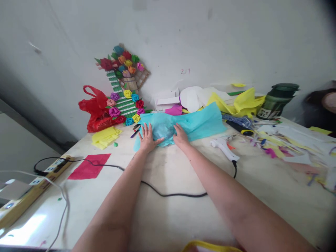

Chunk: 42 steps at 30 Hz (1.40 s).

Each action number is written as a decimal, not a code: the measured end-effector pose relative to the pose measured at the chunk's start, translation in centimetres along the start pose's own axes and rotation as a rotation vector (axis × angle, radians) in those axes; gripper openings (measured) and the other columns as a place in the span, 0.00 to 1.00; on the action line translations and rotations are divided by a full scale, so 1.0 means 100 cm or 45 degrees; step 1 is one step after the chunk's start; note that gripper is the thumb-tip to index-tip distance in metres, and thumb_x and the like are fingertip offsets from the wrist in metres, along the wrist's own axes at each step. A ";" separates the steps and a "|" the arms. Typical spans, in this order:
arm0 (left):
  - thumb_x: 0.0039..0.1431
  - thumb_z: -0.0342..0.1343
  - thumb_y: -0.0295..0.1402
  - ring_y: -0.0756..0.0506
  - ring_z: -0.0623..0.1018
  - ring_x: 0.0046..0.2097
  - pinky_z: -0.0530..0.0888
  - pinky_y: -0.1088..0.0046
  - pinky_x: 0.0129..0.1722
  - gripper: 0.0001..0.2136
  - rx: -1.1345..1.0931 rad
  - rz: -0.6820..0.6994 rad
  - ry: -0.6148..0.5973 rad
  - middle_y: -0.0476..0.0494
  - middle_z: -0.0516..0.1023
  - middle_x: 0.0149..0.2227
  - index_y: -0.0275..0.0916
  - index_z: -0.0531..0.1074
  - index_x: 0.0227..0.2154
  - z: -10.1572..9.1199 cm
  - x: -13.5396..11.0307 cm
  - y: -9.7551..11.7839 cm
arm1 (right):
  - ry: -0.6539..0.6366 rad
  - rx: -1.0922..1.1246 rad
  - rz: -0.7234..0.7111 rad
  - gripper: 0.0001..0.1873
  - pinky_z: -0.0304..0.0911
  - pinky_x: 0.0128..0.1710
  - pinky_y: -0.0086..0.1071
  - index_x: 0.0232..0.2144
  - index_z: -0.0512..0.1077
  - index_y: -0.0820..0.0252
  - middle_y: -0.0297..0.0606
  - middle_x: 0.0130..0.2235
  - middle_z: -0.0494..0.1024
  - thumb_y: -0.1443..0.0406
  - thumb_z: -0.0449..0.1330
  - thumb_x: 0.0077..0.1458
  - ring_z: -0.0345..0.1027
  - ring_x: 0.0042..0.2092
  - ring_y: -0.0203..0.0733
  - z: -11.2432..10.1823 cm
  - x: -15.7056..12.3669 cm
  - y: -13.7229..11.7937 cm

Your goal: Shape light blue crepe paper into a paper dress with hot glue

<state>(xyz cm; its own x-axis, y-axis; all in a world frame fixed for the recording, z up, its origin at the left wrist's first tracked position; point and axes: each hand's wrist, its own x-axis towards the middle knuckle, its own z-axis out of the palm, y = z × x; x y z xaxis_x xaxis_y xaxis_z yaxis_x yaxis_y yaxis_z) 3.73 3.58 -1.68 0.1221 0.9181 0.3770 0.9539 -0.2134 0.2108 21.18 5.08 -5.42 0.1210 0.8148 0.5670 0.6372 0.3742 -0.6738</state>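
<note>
A turquoise sheet [202, 123], of paper or thin cloth, lies creased on the table with a clear, crinkled plastic-looking bundle [163, 130] on it. My left hand [147, 139] rests flat on the sheet's left part, fingers spread, thumb pointing toward the bundle. At the bundle's right side, my right hand [181, 135] touches the sheet with its fingers loosely bent and apart. Neither hand visibly grips anything. Just left of my left hand lies a dark pen-like tool [135, 132]. A white glue gun [225, 147] sits right of my right forearm.
Paper flowers on a green-and-white stand [123, 99] lean at the wall beside a red bag [96, 106]. Yellow pieces [106, 137], a red square [90, 166], and a power strip [39, 187] lie left. A black cord [173, 194] crosses under my arms. Scraps and a green bottle [278, 100] stand right.
</note>
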 end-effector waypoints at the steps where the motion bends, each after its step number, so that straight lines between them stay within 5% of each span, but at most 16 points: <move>1: 0.46 0.46 0.55 0.37 0.34 0.62 0.39 0.48 0.56 0.45 0.018 0.006 0.021 0.35 0.30 0.62 0.34 0.34 0.60 -0.001 0.000 0.002 | 0.010 0.007 -0.003 0.29 0.47 0.57 0.41 0.49 0.63 0.64 0.44 0.55 0.61 0.77 0.49 0.41 0.50 0.58 0.45 0.000 0.000 0.000; 8: 0.43 0.49 0.55 0.37 0.31 0.62 0.38 0.50 0.57 0.47 0.194 0.179 0.050 0.37 0.31 0.63 0.34 0.37 0.60 -0.005 0.006 0.018 | 0.059 0.076 -0.013 0.30 0.47 0.57 0.40 0.49 0.64 0.63 0.43 0.55 0.62 0.78 0.48 0.40 0.50 0.58 0.44 0.003 0.001 0.004; 27: 0.34 0.49 0.62 0.32 0.29 0.60 0.38 0.44 0.55 0.54 0.117 -0.118 -0.101 0.40 0.27 0.63 0.38 0.32 0.60 -0.001 0.016 0.030 | 0.048 0.213 0.138 0.31 0.45 0.58 0.39 0.49 0.64 0.61 0.39 0.56 0.62 0.77 0.47 0.40 0.51 0.57 0.42 -0.002 0.005 0.007; 34: 0.40 0.49 0.58 0.34 0.26 0.60 0.34 0.46 0.55 0.48 0.201 0.015 -0.024 0.42 0.28 0.63 0.39 0.36 0.60 -0.004 0.010 0.042 | 0.063 0.233 0.165 0.31 0.44 0.58 0.37 0.49 0.64 0.60 0.37 0.56 0.62 0.77 0.46 0.40 0.52 0.57 0.40 -0.004 0.005 0.006; 42: 0.39 0.51 0.57 0.33 0.26 0.60 0.34 0.45 0.54 0.49 0.239 -0.031 -0.094 0.41 0.29 0.63 0.40 0.36 0.60 -0.005 0.014 0.046 | 0.022 0.219 0.245 0.30 0.43 0.59 0.37 0.51 0.63 0.64 0.42 0.57 0.59 0.77 0.46 0.42 0.50 0.58 0.40 -0.010 0.005 0.000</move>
<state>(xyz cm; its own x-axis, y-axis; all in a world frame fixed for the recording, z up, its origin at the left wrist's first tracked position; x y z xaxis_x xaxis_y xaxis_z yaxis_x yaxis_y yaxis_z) 8.12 3.72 0.25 0.1115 0.9457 0.3053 0.9904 -0.1311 0.0444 21.99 5.07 -4.67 0.2413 0.8714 0.4272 0.4626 0.2837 -0.8399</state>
